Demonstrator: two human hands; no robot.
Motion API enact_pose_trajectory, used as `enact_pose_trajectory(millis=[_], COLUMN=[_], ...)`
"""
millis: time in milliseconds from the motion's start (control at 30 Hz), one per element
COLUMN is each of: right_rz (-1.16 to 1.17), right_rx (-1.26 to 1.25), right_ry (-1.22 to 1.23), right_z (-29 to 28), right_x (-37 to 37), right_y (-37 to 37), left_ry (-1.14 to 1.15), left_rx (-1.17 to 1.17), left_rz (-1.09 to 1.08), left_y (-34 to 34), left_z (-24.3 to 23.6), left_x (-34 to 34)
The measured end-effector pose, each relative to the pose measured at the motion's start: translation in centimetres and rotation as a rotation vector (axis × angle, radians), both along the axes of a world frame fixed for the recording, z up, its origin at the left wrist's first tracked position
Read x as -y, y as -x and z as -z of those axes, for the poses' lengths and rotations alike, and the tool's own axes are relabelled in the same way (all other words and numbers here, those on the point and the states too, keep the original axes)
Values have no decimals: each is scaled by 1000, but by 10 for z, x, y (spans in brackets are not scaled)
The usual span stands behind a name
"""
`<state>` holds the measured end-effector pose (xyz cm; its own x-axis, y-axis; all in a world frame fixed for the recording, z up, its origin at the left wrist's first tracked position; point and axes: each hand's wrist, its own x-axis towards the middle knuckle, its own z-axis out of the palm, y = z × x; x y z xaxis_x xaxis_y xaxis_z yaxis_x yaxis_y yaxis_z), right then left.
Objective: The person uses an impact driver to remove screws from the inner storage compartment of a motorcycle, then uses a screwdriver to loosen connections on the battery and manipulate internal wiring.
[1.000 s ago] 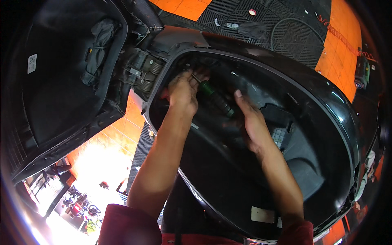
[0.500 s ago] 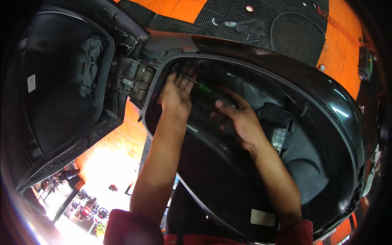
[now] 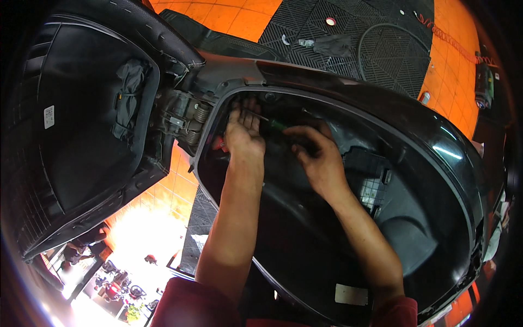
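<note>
A scooter's open under-seat storage compartment [image 3: 305, 218] lies in front of me, and both my hands reach into it. My left hand [image 3: 245, 133] is palm up at the far left end, its fingers stretched out. Across those fingers runs the thin metal shaft of a screwdriver [image 3: 277, 124] with a green and dark handle; its tip is hidden at the compartment wall. My right hand [image 3: 321, 158] has curled fingers around the rear of that handle, which they partly cover. A small red object [image 3: 219, 144], kind unclear, shows beside my left wrist.
The raised seat [image 3: 92, 120] stands at the left on its hinge with springs [image 3: 188, 117]; a dark folded pouch [image 3: 129, 98] is strapped inside it. Black floor matting [image 3: 348, 49] and orange tiles lie beyond the body panel. A pale label [image 3: 351, 294] sits at the near edge.
The right hand has turned on the screwdriver handle, its fingers now higher and more bent. The view has shifted slightly, and the red object beside the left wrist has come into sight.
</note>
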<state>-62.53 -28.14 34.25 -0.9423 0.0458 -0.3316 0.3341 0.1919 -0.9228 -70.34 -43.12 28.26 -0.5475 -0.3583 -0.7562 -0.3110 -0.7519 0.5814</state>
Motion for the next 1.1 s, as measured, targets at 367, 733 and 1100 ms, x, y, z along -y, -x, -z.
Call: enact_pose_trajectory(millis=[367,733,1100], right_rz=[46,61,105], right_rx=[15,-37,-19], right_ry=[-10,-88,11], right_z=[-8,-12,-7], right_x=[-9,-32,-40], right_y=[-7,-12,-14], left_ry=[-46,234,127], left_rx=[111,162,-64], left_rz=[3,151,-55], left_y=[1,-11,-15], left_z=[-11,-25,-35], left_x=[-10,-22,-22])
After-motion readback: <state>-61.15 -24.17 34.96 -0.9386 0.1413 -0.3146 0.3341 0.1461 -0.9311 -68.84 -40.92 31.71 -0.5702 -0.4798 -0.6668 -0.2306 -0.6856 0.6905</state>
